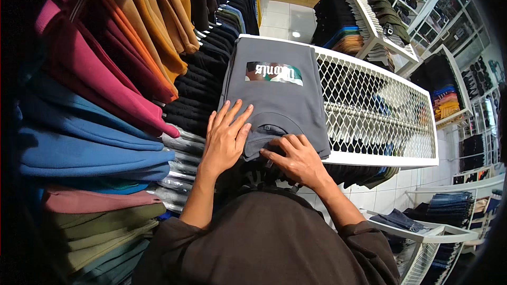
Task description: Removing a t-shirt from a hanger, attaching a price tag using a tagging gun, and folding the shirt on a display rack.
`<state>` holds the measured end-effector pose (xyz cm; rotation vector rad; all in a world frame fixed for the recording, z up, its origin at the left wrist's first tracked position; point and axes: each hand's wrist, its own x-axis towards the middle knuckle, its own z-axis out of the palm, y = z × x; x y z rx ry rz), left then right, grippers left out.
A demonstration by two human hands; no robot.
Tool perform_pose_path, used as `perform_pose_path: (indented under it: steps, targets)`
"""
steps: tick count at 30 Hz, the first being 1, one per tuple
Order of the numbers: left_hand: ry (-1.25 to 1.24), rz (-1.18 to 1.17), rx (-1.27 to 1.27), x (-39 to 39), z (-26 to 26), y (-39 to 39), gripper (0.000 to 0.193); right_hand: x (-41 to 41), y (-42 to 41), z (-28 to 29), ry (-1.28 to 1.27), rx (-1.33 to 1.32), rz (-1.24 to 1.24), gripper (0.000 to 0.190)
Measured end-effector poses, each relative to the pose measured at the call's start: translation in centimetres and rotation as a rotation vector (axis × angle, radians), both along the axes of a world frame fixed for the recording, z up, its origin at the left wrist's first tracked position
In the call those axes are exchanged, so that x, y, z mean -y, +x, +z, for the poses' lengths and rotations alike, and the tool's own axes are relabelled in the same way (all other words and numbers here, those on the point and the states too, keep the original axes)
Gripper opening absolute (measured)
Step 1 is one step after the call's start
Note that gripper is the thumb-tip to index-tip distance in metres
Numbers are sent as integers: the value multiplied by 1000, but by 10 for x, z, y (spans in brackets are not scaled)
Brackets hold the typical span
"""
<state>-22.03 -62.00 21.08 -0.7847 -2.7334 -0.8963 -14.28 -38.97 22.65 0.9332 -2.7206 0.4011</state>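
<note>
A dark grey folded shirt lies before me with its collar toward my body. A camouflage-patterned printed panel with white lettering crosses its front. My left hand rests palm down on the shirt's left edge beside the neckline, fingers spread. At the round collar, my right hand has its fingers bent over the fabric and its thumb along the near edge, pinching it. The fingertips are partly hidden. Beneath the shirt is the left end of a white metal mesh rack top.
Colourful hanging garments crowd my left side. Black clothes hang beyond them. A white rack stands at the back right, and another white rack with folded jeans at the lower right. White floor tiles show between.
</note>
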Motion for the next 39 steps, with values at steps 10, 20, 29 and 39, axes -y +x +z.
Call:
perform_pose_path:
  steps: [10,20,29,39]
  targets:
    - [-23,-11,29,-1,2,0,44,-5,-23,11,-685,198,-395,25]
    - [104,-54,-128,-37,38,-99,36,-32,-133,7,-396,-247,-448,35]
    - [-143,89,4,-82,-34,-198,59,-25,-217,-44,-149,136,-794,77]
    - [360,420,-47,-68,-32,-234,31,-43,-215,-40,-343,81,-840,65]
